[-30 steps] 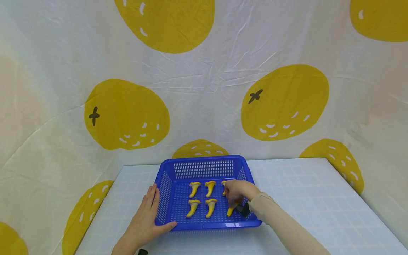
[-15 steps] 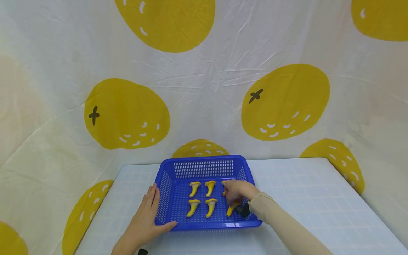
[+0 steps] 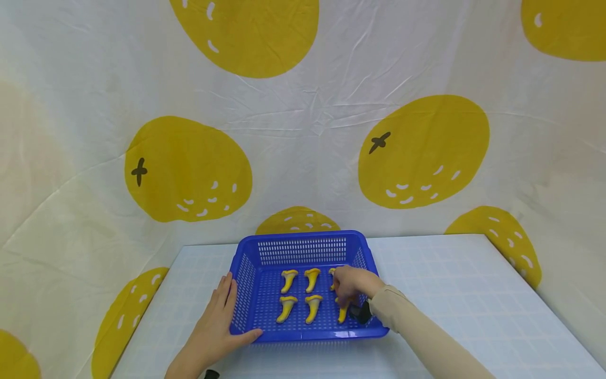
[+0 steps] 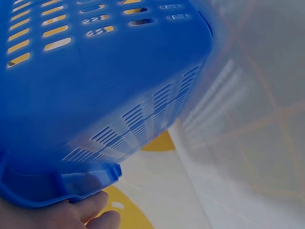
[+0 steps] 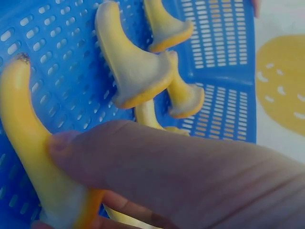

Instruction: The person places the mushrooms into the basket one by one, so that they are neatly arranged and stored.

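My right hand [image 3: 354, 283] reaches over the right side of the blue basket [image 3: 284, 336] and pinches a yellow mushroom [image 3: 343, 316] in the front row. In the right wrist view the thumb [image 5: 71, 155] presses on the stem of this mushroom [image 5: 28, 129], whose cap end is partly hidden. Outstretched along the left rim lies my left hand [image 3: 213, 321], its thumb on the front corner. The left wrist view shows fingertips [image 4: 97, 205] at the basket's rim. A back-row mushroom [image 3: 332, 279] is largely covered by my right hand.
Several more mushrooms, such as one at the front left [image 3: 286, 309] and one at the back [image 3: 312, 280], lie in two rows in the basket. It stands on a pale checked table [image 3: 450, 295], before a white cloth [image 3: 303, 173] printed with yellow fruit.
The front-right mushroom in my right hand has turned, its stem going from slanted to nearly in line with the others. My left hand stays in place.
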Demonstrator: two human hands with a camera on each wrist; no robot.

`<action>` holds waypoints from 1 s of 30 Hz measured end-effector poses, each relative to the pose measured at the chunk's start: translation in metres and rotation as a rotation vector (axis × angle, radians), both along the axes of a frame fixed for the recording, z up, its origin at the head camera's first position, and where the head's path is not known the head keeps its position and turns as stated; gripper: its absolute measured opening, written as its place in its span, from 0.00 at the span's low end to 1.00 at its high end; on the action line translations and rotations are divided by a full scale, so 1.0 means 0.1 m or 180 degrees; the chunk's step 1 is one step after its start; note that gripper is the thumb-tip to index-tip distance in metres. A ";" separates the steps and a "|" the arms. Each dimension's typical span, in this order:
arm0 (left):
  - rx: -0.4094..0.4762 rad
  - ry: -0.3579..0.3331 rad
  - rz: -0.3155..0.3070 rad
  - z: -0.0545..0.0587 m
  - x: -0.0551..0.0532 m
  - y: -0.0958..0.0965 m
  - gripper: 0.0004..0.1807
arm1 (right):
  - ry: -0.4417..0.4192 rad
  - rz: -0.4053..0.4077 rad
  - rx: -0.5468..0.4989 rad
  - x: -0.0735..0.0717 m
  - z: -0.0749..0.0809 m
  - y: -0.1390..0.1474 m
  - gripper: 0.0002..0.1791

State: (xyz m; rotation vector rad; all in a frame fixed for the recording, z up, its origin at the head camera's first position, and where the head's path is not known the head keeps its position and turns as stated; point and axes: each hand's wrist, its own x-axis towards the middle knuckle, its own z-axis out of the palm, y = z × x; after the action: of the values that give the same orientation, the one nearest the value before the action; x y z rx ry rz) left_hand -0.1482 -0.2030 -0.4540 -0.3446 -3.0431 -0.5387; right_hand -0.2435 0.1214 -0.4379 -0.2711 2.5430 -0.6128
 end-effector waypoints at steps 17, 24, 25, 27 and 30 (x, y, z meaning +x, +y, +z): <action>0.0019 0.0005 -0.0013 -0.01 0.00 -0.01 0.71 | 0.0415 0.0344 0.0005 -0.05 -0.05 -0.01 0.12; -0.0002 0.0013 -0.0002 -0.02 -0.01 -0.01 0.71 | 0.0479 0.0522 0.0014 -0.04 -0.04 -0.01 0.13; -0.0005 0.0007 -0.0002 -0.02 -0.01 -0.01 0.71 | 0.0472 0.0519 -0.0005 -0.04 -0.04 -0.01 0.13; -0.0003 -0.0002 0.0000 -0.01 -0.01 -0.01 0.71 | 0.0455 0.0511 -0.0035 -0.03 -0.05 -0.01 0.13; -0.0003 0.0003 -0.0004 -0.01 -0.01 -0.01 0.71 | 0.0420 0.0485 -0.0069 -0.03 -0.06 -0.01 0.13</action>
State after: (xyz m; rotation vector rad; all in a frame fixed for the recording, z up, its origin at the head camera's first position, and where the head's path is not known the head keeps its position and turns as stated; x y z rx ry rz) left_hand -0.1490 -0.2038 -0.4550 -0.3469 -3.0424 -0.5372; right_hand -0.2469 0.1201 -0.4436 -0.5236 2.6115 -0.5810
